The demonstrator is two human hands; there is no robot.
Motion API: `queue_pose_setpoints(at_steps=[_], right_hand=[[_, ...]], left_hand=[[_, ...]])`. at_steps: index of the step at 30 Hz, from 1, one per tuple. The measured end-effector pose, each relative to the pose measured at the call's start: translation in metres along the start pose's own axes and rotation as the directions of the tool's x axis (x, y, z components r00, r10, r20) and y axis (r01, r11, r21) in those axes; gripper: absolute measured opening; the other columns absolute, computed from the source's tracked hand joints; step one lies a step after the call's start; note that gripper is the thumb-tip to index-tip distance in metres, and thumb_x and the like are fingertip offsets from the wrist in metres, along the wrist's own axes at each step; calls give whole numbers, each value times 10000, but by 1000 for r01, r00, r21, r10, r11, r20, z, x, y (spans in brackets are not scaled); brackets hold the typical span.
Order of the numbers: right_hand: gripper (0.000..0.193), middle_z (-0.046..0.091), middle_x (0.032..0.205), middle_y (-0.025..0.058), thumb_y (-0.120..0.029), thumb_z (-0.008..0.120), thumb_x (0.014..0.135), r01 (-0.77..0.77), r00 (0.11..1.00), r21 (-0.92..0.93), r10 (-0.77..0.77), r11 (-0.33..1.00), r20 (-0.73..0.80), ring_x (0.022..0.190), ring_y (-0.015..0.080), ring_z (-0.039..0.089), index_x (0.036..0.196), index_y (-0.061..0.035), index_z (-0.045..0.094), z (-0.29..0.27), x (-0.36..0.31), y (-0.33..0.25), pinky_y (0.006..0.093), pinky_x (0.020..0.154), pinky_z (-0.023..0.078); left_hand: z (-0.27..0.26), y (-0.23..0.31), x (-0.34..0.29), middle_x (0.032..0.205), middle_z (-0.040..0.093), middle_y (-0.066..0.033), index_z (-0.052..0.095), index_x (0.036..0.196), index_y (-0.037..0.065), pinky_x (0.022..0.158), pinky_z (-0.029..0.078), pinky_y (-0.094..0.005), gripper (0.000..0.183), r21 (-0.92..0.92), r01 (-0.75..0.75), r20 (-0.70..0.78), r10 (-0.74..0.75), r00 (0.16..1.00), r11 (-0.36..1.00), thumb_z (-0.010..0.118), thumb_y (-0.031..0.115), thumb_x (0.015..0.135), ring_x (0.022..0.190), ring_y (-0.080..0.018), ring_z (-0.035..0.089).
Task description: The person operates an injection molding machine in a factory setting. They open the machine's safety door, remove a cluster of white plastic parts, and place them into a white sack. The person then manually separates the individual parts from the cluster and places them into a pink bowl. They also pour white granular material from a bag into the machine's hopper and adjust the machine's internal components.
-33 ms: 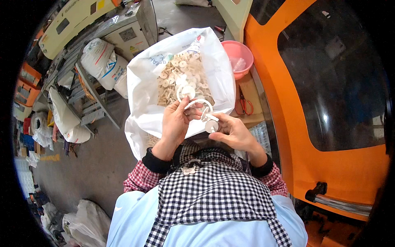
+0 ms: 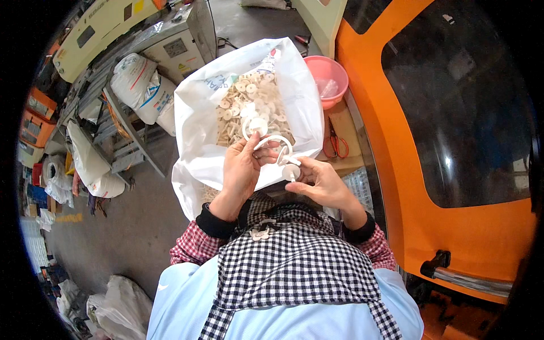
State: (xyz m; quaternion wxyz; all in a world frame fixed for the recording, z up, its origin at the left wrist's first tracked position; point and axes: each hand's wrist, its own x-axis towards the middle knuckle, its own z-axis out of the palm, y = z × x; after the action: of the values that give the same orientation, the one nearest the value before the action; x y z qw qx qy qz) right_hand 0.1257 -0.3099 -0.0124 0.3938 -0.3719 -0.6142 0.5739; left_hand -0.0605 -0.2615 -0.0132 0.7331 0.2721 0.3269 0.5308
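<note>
Workshop: grey floor (image 2: pixel 136 226) left, orange machine door (image 2: pixel 408 218) right
White bag (image 2: pixel 195 122): open, far of the hands, holding many pale disc parts (image 2: pixel 232 110)
Left hand (image 2: pixel 243 161): clamped on a white curved piece (image 2: pixel 279 138) over the bag's near side
Right hand (image 2: pixel 323 181): pinching its near right end, at a white disc (image 2: pixel 290 171)
Right of bag: pink bowl (image 2: pixel 323 62), far; scissors (image 2: pixel 334 136), nearer

White bag (image 2: pixel 192 113) — bottom hidden by pale parts (image 2: pixel 231 115) | orange machine (image 2: pixel 405 226) — cut off above
</note>
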Motion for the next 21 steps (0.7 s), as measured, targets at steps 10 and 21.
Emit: queue_pose_setpoints(at_steps=[10,21], right_hand=[[412,576,1025,108,-54,521,884,-34,997,283,12,958,79,853,149,583,1267,59,420,-11,0,7,255,745,473],[479,596,998,131,-127,649,804,131,940,-159,-174,978,-292,800,185,613,1229,-5,463,6,10,0,290,695,490]], left_hand=[[0,2,1,868,637,-201,535,962,-56,599,540,-266,234,-34,-82,-35,81,996,996,447,159,942,686,-185,633],[-46,41,52,799,646,-143,564,946,-87,584,530,-259,319,675,-67,-51,137,989,735,491,223,927,615,-170,622]])
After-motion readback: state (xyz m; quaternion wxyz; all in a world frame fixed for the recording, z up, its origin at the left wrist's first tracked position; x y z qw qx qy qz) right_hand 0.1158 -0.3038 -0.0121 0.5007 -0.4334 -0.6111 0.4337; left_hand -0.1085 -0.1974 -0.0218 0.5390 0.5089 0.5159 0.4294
